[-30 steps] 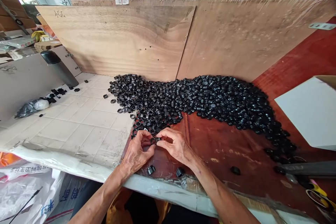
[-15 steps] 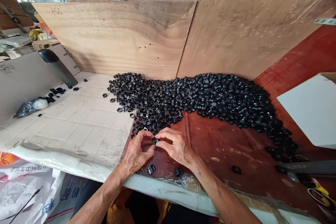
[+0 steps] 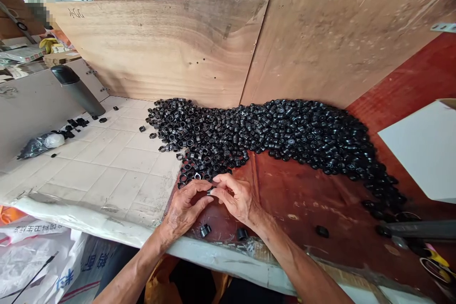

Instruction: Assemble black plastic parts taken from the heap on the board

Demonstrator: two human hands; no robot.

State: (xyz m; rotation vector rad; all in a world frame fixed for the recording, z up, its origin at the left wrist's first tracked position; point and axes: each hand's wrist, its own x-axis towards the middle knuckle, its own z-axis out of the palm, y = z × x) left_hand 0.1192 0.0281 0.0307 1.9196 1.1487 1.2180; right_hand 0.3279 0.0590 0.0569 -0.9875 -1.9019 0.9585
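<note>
Between my fingertips is a small black plastic part [image 3: 210, 191], mostly hidden by the fingers. My left hand [image 3: 185, 206] is closed in a pinch at its left side. From the right, my right hand [image 3: 237, 199] grips the same part between thumb and fingers. Just beyond my hands, several black plastic rings [image 3: 188, 176] lie at the front of a long heap of black parts [image 3: 285, 128]. Close to me, a short black fitting [image 3: 205, 230] rests below my left hand, and another black fitting [image 3: 242, 233] lies below my right wrist.
A wooden board [image 3: 171, 47] stands behind the heap. At the left are a dark grey bottle [image 3: 78, 90] and a plastic bag [image 3: 35, 146]. A white box [image 3: 423, 152] stands at the right. One loose black piece [image 3: 322, 231] lies on the red-brown surface [image 3: 292, 194].
My right fingers have closed further over the small black part, so less of it shows. My left hand has shifted only slightly. The heap and loose pieces stay put.
</note>
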